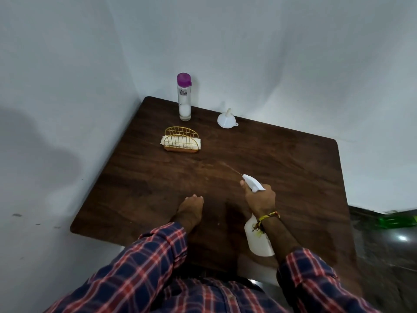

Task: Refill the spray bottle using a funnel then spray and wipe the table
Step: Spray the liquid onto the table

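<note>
1. Table (158, 181): dark wood-grain top with rounded corners, set into a corner of pale walls (270, 53). The person stands at its 6 o'clock edge.
2. Right hand (260, 197): curled around the neck of the white spray bottle (259, 240), grasping it, with one finger at the front of the trigger head. A braided thread band (268, 216) sits on the wrist.
3. Spray bottle: held above the table at about 5 o'clock from the table's centre, tilted, body toward the person, nozzle (244, 176) pointing toward 11 o'clock. A thin pale streak runs from the nozzle tip out over the wood.
4. Left hand (190, 207): lying on the tabletop at about 6 o'clock, fingers extended and relaxed, grasping nothing.
5. Funnel (226, 119): white, lying on its wide rim at about 1 o'clock near the far edge, spout up, well apart from both hands.
6. Clear bottle (184, 98): purple cap, upright at about 12 o'clock near the far corner, white contents in the lower part only.
7. Wire napkin holder (181, 140): gold, holding white napkins (165, 141), just in front of the clear bottle at about 11 o'clock.
8. Sleeves (140, 263): navy, red and white plaid on both arms.
9. Green object (397, 221) at 3 o'clock beyond the table: blurred, cannot be identified.
</note>
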A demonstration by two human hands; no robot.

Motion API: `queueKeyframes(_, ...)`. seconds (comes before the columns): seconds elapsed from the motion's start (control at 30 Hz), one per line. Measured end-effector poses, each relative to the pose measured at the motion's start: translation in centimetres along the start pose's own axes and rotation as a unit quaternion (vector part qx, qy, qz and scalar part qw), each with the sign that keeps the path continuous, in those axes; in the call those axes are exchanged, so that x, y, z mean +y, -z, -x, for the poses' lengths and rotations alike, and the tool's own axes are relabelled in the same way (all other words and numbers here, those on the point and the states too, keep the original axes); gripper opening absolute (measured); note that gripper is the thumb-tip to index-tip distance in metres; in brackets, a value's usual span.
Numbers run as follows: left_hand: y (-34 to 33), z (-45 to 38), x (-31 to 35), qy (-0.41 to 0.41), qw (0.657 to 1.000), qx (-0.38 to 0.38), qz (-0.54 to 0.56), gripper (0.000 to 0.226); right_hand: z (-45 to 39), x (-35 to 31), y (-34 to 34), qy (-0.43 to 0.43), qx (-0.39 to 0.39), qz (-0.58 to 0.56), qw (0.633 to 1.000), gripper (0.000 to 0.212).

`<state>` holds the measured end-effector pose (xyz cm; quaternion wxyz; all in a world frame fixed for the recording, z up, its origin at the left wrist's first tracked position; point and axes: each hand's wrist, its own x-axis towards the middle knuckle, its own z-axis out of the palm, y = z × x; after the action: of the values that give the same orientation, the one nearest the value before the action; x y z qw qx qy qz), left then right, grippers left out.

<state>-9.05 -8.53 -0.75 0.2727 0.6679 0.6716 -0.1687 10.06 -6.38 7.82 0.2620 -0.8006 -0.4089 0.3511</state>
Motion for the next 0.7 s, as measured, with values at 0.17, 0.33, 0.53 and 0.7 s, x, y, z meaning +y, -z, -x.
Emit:
queueKeyframes(0.17, -1.0, 0.2, 0.2, 0.002, 1.000, 0.005, -0.009, 0.051, 1.9, 2.1, 0.5, 0.099, -0.113, 0.112, 0.982, 0.047)
queueKeyframes(0.33, -1.2, 1.0, 0.2, 0.004, 0.999, -0.023, 0.022, 0.062, 4.6, 5.1, 0.6, 0.088, -0.179, 0.305, 0.931, 0.058)
queueKeyframes(0.53, -0.7, 1.9, 1.3, 0.030, 0.997, -0.032, 0.056, 0.063, 3.6, 5.0, 2.8, 0.034, -0.113, 0.241, 0.963, 0.070)
queueKeyframes(0.7, -0.4, 2.2, 2.7, 0.052, 0.996, 0.002, 0.070, 0.062, 1.0, 2.3, 5.7, 0.022, -0.007, 0.111, 0.994, 0.044)
